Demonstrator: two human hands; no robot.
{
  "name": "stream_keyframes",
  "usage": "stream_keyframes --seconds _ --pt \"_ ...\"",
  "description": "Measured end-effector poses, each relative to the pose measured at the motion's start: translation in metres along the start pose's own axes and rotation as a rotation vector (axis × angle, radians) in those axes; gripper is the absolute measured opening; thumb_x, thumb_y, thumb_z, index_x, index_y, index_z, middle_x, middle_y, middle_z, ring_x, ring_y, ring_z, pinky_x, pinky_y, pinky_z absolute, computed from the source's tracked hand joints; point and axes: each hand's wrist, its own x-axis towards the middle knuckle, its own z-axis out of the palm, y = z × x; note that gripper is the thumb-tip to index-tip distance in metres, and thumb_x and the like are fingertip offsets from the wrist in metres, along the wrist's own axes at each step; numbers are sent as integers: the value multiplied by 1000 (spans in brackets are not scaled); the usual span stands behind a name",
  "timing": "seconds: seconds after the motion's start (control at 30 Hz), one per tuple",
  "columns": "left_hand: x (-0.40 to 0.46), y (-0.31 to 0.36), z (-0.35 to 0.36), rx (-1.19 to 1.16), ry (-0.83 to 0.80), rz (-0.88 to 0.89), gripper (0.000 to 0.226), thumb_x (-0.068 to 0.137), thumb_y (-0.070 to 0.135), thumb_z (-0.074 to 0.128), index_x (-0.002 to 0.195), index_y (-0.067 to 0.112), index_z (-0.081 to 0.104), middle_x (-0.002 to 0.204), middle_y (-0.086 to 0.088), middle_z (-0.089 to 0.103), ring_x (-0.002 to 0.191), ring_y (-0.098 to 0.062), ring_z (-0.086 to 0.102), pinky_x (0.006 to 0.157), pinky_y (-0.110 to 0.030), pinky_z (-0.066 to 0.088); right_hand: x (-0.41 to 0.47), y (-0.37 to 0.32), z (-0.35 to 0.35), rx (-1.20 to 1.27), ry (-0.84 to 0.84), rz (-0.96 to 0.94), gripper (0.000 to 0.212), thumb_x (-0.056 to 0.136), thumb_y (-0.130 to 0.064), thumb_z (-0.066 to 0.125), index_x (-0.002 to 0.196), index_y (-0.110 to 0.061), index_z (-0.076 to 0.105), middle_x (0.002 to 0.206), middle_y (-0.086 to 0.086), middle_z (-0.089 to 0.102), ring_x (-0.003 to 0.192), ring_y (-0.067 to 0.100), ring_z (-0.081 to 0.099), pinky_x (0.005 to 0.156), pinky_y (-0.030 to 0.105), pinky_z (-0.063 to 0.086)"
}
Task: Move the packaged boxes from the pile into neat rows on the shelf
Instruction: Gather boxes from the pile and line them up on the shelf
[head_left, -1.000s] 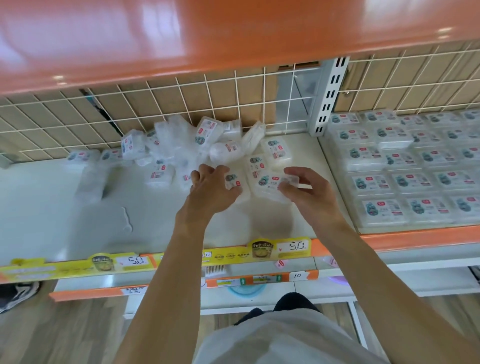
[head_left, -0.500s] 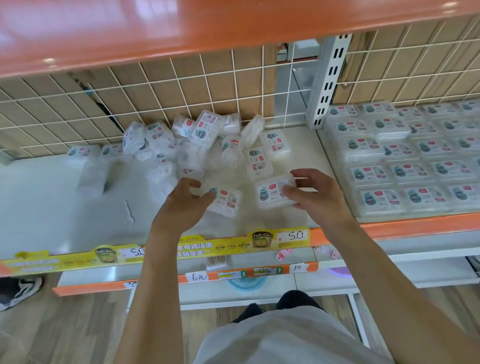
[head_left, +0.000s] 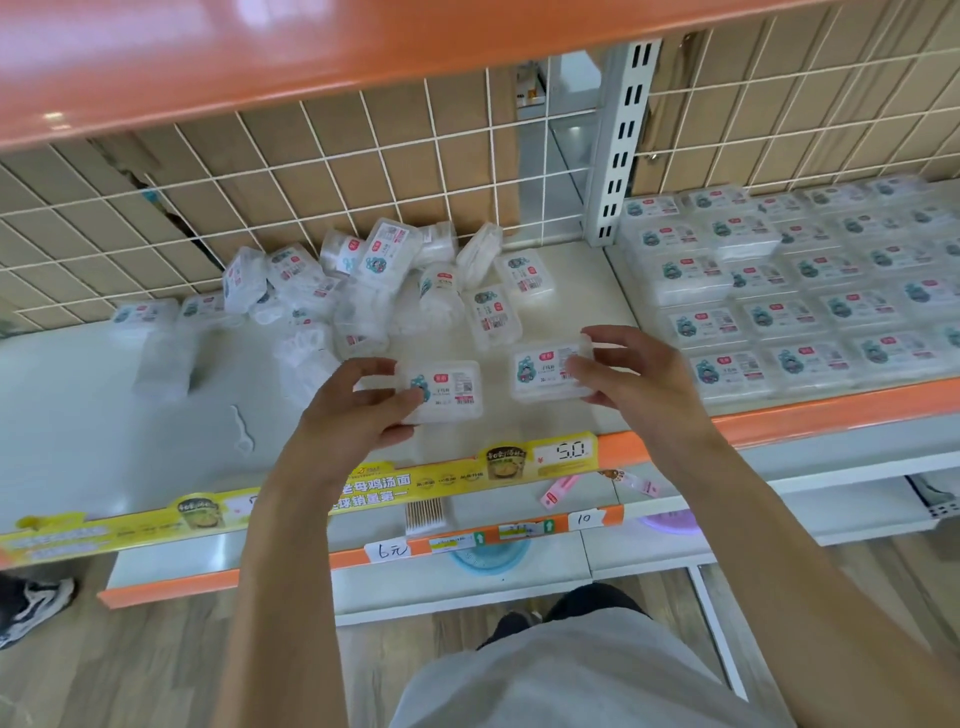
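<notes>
Left hand (head_left: 358, 410) in a pinching grip on one packaged box (head_left: 445, 389), thumb below, fingers (head_left: 371, 366) curled over its left end; right hand (head_left: 641, 382) likewise clamped on a second box (head_left: 545, 371) at its right end — both boxes flat, label up, side by side but apart, near the shelf (head_left: 93, 415) front edge. Beyond the two grips: the loose pile (head_left: 363, 291) against the wire grid (head_left: 311, 171). Right of the right grip — neat rows (head_left: 800, 291) of boxes
</notes>
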Motion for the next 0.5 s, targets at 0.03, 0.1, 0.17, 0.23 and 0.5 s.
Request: stream_keyframes --seconds 0.03,0.1,0.17,0.23,0.5 --pt "0 1 5 -13 -14 14 37 86 13 75 121 19 61 102 -10 76 95 -22 74 85 -32 60 -1 -1 -5 15 12 -4 36 82 -12 80 116 -17 69 101 8 75 93 20 74 81 35 62" --pt "-1 5 17 -26 -56 36 40 88 14 73 125 26 61 102 -12 75 95 -21 74 86 -33 59 -3 -4 -16 29 45 -18 37 82 -12 80 117 -16 68 100 8 76 94 20 74 82 35 61" --pt "0 8 31 -28 -101 47 38 90 16 72 124 29 63 100 -10 76 95 -21 74 87 -34 58 -5 -7 -28 39 77 -29 37 82 -12 80 117 -17 68 101 8 76 95 20 74 82 35 61" --pt "1 11 47 -18 -136 59 34 90 16 72 122 28 66 95 -6 77 92 -20 74 87 -34 59 -8 -9 -41 48 110 -37 36 83 -11 79 117 -16 69 101 7 76 93 20 74 82 35 61" --pt "4 22 122 50 -246 87 32 89 20 73 119 30 67 95 0 78 96 -11 72 87 -28 58 -8 -18 -102 86 207 -57 32 84 -11 79 114 -16 70 102 9 76 94 21 74 81 35 61"
